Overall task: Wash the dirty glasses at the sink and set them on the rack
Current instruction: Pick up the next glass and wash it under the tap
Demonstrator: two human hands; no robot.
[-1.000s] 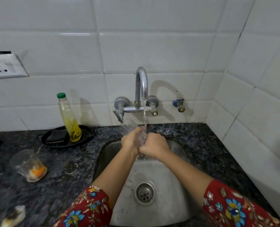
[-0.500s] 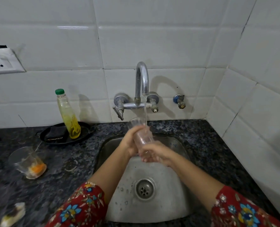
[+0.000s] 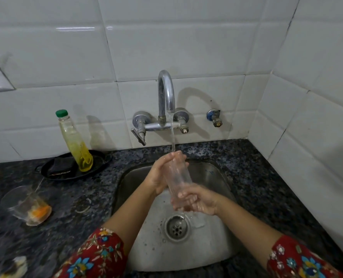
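Over the steel sink (image 3: pixel 216 177), water (image 3: pixel 172 135) strikes a tall, clear, cylindrical glass (image 3: pixel 177 177).

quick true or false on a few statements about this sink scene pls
1. The left hand and right hand hold a clear glass under the running tap. True.
2. The right hand grips the glass's upper end. False: it holds the lower end; the left hand holds the upper.
3. The green-capped bottle lies in the sink. False: it stands on a black tray on the counter.
4. A glass with orange residue sits on the counter. True.
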